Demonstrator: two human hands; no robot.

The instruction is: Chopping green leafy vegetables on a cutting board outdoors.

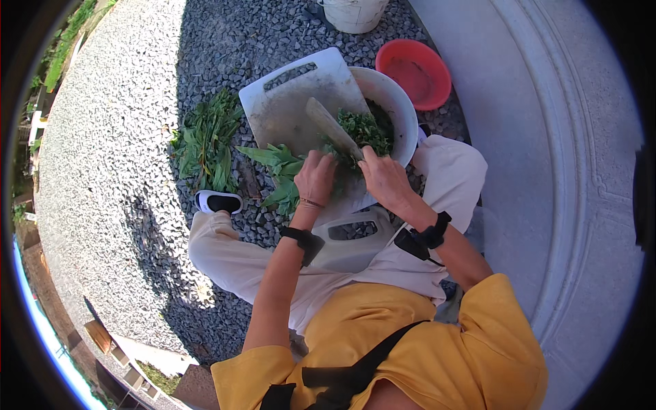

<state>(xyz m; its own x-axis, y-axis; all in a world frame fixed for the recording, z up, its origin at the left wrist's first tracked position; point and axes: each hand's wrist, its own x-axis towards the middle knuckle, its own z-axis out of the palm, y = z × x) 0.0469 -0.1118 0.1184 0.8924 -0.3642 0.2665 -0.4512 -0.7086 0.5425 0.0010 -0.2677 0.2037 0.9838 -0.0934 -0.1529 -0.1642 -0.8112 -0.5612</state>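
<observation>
A worn white plastic cutting board (294, 110) with a handle slot rests across part of a round white basin (407, 102). My left hand (315, 177) presses on a bunch of long leafy greens (279, 166) lying over the board's left edge. In my right hand (383, 178) is the near end of a broad-bladed knife (332, 125), its dull blade pointing away and to the left. Chopped greens (361, 127) are heaped just right of the blade, on the board and into the basin. My fingers partly hide the knife's handle and the cut ends of the bunch.
Another pile of leafy greens (210, 141) lies on the gravel (220, 56) to the left. A red plastic basin (415, 74) and a white bucket (354, 14) stand beyond. Between my legs is a pale plastic piece with a slot (328, 256). A concrete ledge (505, 154) runs along the right.
</observation>
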